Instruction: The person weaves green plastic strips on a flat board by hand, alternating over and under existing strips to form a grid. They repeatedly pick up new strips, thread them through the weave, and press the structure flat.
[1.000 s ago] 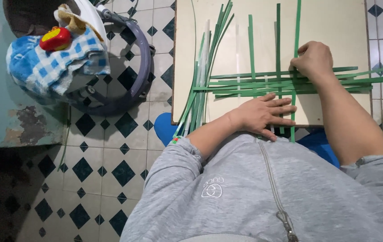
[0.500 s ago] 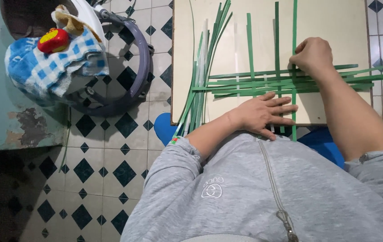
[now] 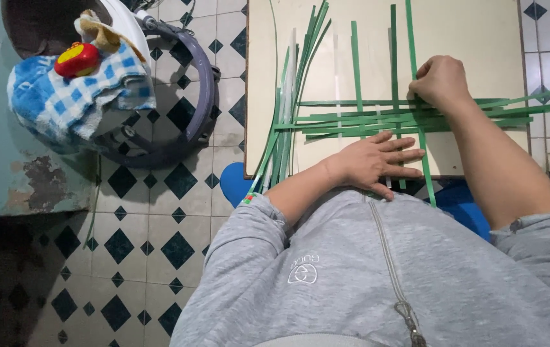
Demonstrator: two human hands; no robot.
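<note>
The left hand (image 3: 378, 162) lies flat, fingers spread and grasping nothing, pressing the near ends of the long thin green strips (image 3: 416, 119) that lie crossed in a lattice on the pale wooden board (image 3: 480, 38). The right hand (image 3: 439, 80) is curled, pinching one upright strip where it crosses the horizontal ones

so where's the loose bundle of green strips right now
In the head view the loose bundle of green strips lies along the left edge of the board, left of the woven strips and above the left hand.
</note>
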